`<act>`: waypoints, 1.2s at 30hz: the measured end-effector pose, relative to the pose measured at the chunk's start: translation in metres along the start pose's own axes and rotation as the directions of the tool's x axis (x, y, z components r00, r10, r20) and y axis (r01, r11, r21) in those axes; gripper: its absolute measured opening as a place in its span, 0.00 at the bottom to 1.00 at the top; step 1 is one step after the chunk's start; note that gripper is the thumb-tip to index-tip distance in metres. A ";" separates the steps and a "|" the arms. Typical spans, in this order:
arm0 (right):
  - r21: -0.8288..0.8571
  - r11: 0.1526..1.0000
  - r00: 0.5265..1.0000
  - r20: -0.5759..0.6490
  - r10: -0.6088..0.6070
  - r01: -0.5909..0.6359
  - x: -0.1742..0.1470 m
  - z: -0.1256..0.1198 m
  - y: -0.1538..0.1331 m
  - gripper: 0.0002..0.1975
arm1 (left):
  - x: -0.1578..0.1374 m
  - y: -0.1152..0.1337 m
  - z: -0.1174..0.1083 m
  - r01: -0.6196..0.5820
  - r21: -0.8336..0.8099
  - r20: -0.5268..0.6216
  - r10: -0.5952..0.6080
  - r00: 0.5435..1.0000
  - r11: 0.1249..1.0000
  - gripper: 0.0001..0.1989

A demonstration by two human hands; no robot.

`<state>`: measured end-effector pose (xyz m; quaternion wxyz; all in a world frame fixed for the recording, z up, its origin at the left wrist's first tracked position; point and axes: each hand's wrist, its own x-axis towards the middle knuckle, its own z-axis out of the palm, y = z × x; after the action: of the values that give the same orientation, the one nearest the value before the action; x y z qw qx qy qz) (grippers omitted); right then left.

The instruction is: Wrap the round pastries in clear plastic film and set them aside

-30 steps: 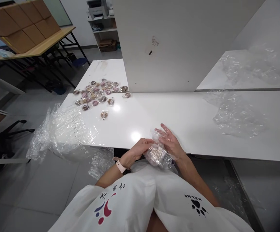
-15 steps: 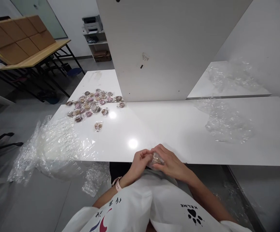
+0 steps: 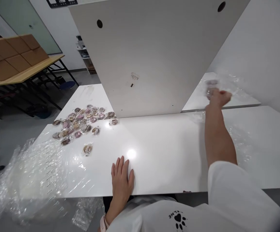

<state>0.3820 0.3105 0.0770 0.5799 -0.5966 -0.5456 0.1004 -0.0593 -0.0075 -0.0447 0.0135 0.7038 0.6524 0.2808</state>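
We are observing the right hand [image 3: 222, 97] holding a clear packet [image 3: 210, 91], both blurred, at the far right of the tabletop [image 3: 161, 148]. The left hand [image 3: 121, 183] is lying flat near the front, fingers [image 3: 121, 164] slightly spread; wrapped pieces [image 3: 80, 116] are lying farther left.

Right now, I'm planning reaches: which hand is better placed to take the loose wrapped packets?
Probably the left hand: it lies palm-down on the table, nearer the packets; the right hand is outstretched far off.
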 end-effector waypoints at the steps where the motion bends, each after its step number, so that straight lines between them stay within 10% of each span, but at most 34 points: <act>1: 0.019 0.997 0.997 0.018 0.073 -0.074 0.007 0.013 0.006 0.22 | -0.001 0.000 0.000 -0.001 0.002 -0.008 0.001 1.000 1.000 0.20; 9: -0.372 0.896 0.953 0.084 0.291 -0.241 0.003 0.073 0.036 0.26 | -0.001 -0.002 0.002 -0.012 0.034 -0.016 0.013 1.000 0.999 0.21; 12: -0.473 0.870 0.976 0.083 0.203 -0.141 -0.013 0.042 0.029 0.27 | 0.000 -0.002 0.001 0.000 0.016 -0.008 0.000 1.000 1.000 0.20; 16: -0.557 0.831 1.000 0.001 -0.012 0.011 -0.114 -0.027 0.025 0.25 | 0.001 -0.002 0.001 0.005 -0.012 -0.005 -0.005 1.000 1.000 0.18; 21: -0.731 0.655 0.947 0.040 0.317 -0.188 -0.253 -0.073 0.024 0.27 | 0.001 -0.002 0.000 0.002 -0.052 0.024 0.000 1.000 0.999 0.16; 26: -0.450 0.891 0.893 0.423 0.153 0.061 -0.319 -0.040 -0.041 0.25 | 0.009 0.002 -0.010 0.143 -0.247 0.124 -0.115 0.986 0.958 0.18; 32: 0.119 0.990 0.644 0.764 -0.040 -0.080 -0.355 -0.031 -0.153 0.18 | 0.041 -0.014 -0.052 0.226 -0.611 0.125 -0.190 0.974 0.759 0.45; 36: 0.195 0.973 0.708 0.705 -0.051 -0.125 -0.329 -0.055 -0.176 0.14 | 0.060 -0.023 -0.081 0.145 -0.629 0.146 -0.067 0.987 0.764 0.24</act>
<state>0.2029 -0.0210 0.0662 0.3900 -0.4530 -0.6981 0.3942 -0.1139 0.0230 0.0376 0.3048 0.6344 0.5552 0.4432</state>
